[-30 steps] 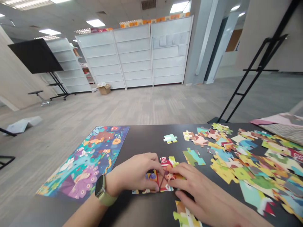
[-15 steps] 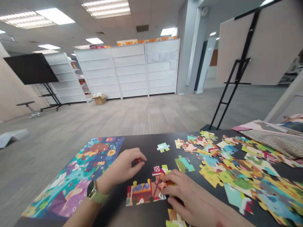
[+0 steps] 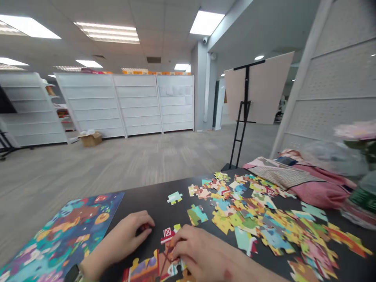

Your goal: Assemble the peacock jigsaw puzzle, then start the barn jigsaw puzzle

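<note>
In the lower middle of the head view lies a cluster of joined jigsaw pieces (image 3: pixel 148 267), with a red barn piece (image 3: pixel 167 234) at its top. Bent over the cluster's right side, my right hand (image 3: pixel 195 250) has its fingers closed on a puzzle piece, mostly covered by the hand. To the left, my left hand (image 3: pixel 133 232) rests on the table with loosely curled fingers, thumb apart, holding nothing. A watch (image 3: pixel 74 273) is on that wrist. Farther back lie a pale blue piece (image 3: pixel 175 197) and a green-and-blue piece (image 3: pixel 197 214).
A colourful picture sheet (image 3: pixel 73 231) lies along the left of the black table (image 3: pixel 141 203). Loose jigsaw pieces (image 3: pixel 249 219) are heaped on the right. Behind them are a pink cloth bag (image 3: pixel 314 188) and a plastic bottle (image 3: pixel 362 199). An easel (image 3: pixel 242 121) stands beyond the table.
My view has swung to the right, so the table things appear farther left and the bag and bottle show more. My right hand stays on the joined pieces; my left hand remains beside them.
</note>
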Demonstrator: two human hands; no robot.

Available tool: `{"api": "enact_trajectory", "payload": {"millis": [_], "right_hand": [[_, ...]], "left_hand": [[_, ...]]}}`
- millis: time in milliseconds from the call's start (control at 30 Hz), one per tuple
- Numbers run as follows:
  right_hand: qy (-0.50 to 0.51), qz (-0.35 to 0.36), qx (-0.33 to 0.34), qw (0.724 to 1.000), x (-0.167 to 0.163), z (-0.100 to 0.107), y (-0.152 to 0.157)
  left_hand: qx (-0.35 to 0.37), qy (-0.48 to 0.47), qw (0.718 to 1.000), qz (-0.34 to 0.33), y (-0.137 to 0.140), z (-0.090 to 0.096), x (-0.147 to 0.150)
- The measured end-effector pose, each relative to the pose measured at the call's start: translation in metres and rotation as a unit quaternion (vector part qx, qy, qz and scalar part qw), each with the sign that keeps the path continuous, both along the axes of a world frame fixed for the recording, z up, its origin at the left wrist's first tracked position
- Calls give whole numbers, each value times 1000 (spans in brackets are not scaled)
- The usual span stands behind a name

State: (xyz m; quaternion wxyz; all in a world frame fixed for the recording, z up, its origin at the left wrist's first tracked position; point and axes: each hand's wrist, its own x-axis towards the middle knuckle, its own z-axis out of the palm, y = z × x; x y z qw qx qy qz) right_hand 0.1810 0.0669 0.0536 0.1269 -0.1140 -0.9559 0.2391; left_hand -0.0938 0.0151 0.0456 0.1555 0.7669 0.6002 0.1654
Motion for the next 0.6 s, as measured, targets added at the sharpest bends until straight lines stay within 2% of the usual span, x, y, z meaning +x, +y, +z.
{"api": "enact_trajectory", "payload": {"millis": [100, 200, 300, 433, 500, 600], "right_hand": [[-2, -60, 19, 998, 1, -2, 8], [-25, -200, 50, 978, 7, -1, 31], [-47, -347, 69, 934, 26, 4, 67], [-96, -502, 61, 857, 61, 7, 109], [-122, -538, 45, 833, 75, 5, 121], [-119, -541, 39, 832, 85, 5, 130]], "left_hand": [[-15, 5, 1000, -8, 3, -3, 0], [-13, -1, 1000, -19, 4, -4, 2], [-8, -3, 1000, -22, 1, -3, 5], [6, -11, 1000, -27, -3, 1, 9], [20, -27, 999, -34, -4, 3, 11], [40, -61, 997, -29, -5, 6, 10]]}}
